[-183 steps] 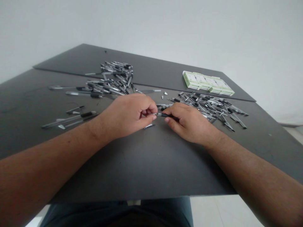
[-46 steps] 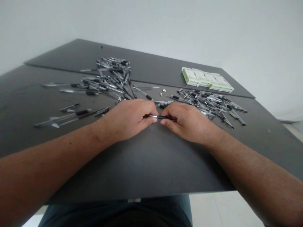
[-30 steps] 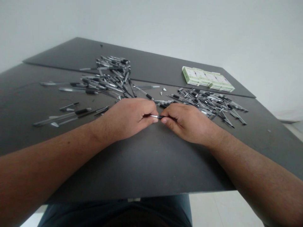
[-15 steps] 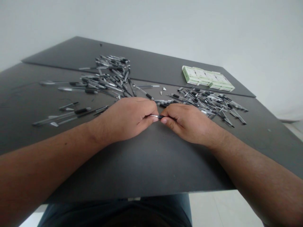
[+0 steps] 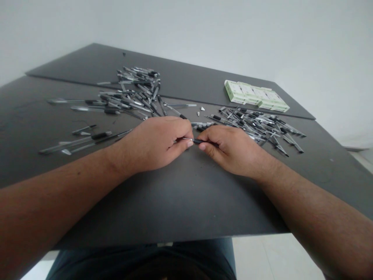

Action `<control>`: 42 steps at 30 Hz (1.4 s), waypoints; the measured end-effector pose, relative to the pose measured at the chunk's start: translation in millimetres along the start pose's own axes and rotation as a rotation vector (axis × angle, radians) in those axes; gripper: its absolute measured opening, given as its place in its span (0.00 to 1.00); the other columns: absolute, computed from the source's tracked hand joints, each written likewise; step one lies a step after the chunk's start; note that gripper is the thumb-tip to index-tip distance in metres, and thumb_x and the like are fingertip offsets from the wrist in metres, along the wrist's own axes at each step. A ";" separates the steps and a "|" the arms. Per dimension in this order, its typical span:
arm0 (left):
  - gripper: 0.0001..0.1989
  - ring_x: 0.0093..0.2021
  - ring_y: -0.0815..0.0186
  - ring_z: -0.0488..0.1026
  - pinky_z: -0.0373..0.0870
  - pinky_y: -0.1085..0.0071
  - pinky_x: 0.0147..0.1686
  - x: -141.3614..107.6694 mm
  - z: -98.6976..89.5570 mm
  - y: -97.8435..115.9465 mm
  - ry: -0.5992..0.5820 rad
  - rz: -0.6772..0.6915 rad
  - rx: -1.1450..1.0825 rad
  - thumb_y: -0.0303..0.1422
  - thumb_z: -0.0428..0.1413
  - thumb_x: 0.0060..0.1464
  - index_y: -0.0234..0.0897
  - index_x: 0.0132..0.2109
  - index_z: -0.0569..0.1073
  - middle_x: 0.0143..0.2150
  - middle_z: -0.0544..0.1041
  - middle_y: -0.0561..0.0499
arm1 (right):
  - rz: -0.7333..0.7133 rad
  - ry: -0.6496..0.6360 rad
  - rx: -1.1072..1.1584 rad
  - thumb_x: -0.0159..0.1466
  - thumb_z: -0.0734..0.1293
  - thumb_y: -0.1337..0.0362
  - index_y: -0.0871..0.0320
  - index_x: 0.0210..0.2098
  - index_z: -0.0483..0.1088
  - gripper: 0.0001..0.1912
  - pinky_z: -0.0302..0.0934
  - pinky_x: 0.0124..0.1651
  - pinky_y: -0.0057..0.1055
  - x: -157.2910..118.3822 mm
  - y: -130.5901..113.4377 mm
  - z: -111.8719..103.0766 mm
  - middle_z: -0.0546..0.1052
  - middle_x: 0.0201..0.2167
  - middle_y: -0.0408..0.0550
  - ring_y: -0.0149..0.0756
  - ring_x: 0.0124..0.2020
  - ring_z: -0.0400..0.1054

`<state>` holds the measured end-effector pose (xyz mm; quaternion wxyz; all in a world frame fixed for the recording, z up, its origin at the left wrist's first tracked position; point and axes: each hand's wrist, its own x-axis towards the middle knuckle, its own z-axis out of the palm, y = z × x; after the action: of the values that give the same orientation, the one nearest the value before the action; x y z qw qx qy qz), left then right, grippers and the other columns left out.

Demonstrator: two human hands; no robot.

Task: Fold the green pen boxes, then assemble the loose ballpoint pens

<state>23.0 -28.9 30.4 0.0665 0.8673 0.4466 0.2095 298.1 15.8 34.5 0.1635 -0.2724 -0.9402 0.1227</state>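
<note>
Between my two hands lies a thin pen with a black grip and a narrow metallic tip end pointing left. My left hand has thumb and forefinger pinched around the tip end. Wrapped round the black grip end are the fingers of my right hand. Behind my left hand spreads a large pile of clear and black pens. Another pile of pens lies behind and right of my right hand. Two small silvery cone tips rest between the piles.
Pale green and white boxes lie at the back right of the dark grey table. Some loose pens and parts are at the left. A small dark piece sits near the back edge, before a white wall.
More of the pen's black grip shows between my fingers, and my hands are slightly farther apart. Both hands have shifted up a little in view.
</note>
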 end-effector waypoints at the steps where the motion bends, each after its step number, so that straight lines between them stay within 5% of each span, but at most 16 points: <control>1: 0.12 0.49 0.51 0.86 0.77 0.58 0.52 0.1 -0.3 -0.1 -0.004 0.007 0.007 0.39 0.55 0.77 0.44 0.46 0.81 0.44 0.88 0.45 | -0.006 -0.002 0.004 0.83 0.70 0.59 0.54 0.52 0.85 0.11 0.73 0.54 0.39 -0.1 -0.1 -0.5 0.90 0.46 0.53 0.47 0.47 0.82; 15: 0.11 0.48 0.52 0.86 0.78 0.58 0.54 0.0 -1.9 -0.6 0.012 0.020 -0.020 0.38 0.55 0.75 0.43 0.46 0.81 0.42 0.87 0.46 | -0.013 0.005 0.010 0.84 0.69 0.59 0.54 0.53 0.85 0.12 0.73 0.54 0.37 0.4 -0.8 0.4 0.90 0.47 0.53 0.46 0.48 0.82; 22: 0.10 0.34 0.60 0.81 0.73 0.62 0.40 -0.1 -0.7 -13.8 0.122 -0.112 -0.115 0.39 0.59 0.70 0.43 0.52 0.81 0.37 0.85 0.52 | 0.084 0.161 0.001 0.83 0.69 0.58 0.54 0.52 0.85 0.12 0.73 0.55 0.39 2.9 8.9 4.2 0.90 0.46 0.53 0.48 0.47 0.82; 27: 0.07 0.37 0.57 0.81 0.71 0.61 0.41 1.9 2.0 -19.1 -0.108 -0.028 0.067 0.39 0.63 0.69 0.43 0.42 0.82 0.36 0.83 0.49 | 0.163 0.245 0.027 0.82 0.68 0.60 0.54 0.51 0.84 0.11 0.72 0.54 0.39 3.9 11.3 4.4 0.88 0.40 0.50 0.47 0.43 0.81; 33: 0.06 0.42 0.54 0.82 0.72 0.60 0.44 1.7 7.4 -20.2 -0.243 0.000 0.083 0.36 0.66 0.69 0.42 0.46 0.88 0.41 0.85 0.47 | 0.146 0.235 0.020 0.80 0.68 0.62 0.54 0.52 0.86 0.12 0.72 0.55 0.39 4.0 10.8 5.3 0.90 0.44 0.52 0.47 0.45 0.82; 42: 0.08 0.43 0.54 0.81 0.75 0.59 0.48 0.0 9.9 -19.4 -0.051 0.075 0.035 0.32 0.60 0.73 0.41 0.41 0.82 0.42 0.83 0.45 | 0.149 0.202 0.014 0.81 0.69 0.61 0.54 0.54 0.88 0.13 0.74 0.55 0.39 3.2 13.0 5.9 0.92 0.47 0.52 0.48 0.46 0.83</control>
<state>12.7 -16.7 15.6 0.0549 0.8895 0.4157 0.1818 299.5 27.3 25.7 0.2497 -0.3511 -0.8953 0.1129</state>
